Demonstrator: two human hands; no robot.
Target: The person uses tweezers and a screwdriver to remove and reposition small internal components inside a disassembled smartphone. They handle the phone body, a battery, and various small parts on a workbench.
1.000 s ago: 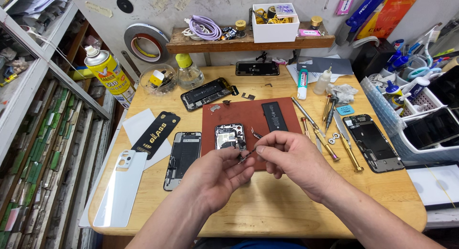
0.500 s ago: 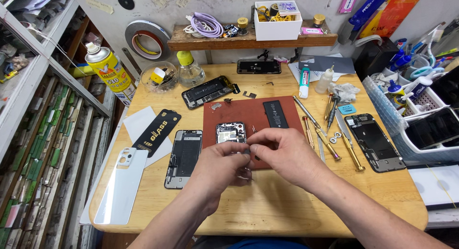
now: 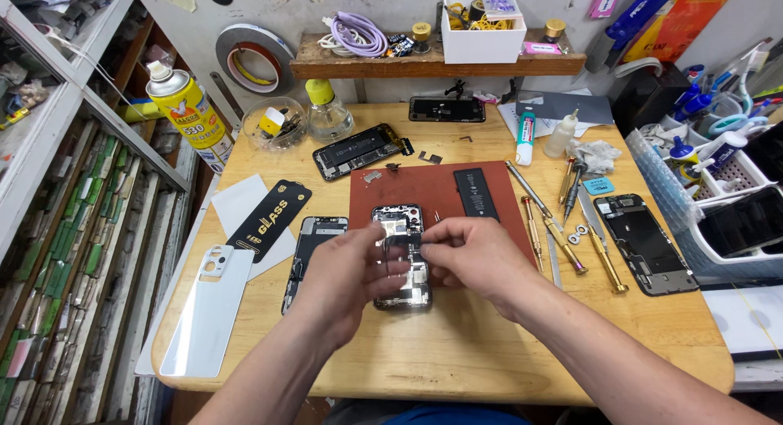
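Observation:
An opened black phone lies lengthwise on a red work mat in the middle of the wooden table. Both my hands are down on it. My left hand comes in from the left, its blurred fingers over the phone's middle. My right hand comes in from the right, its fingertips curled onto the phone's right side. The fingertips almost meet above the phone's inner parts. Anything small between them is hidden.
A black battery lies on the mat. More opened phones lie at the left, back and right. Screwdrivers, a white back cover, a yellow spray can and a basket surround the mat.
Both hands were raised in front of me, pinching something small between them. They have moved forward and down onto the opened phone on the mat.

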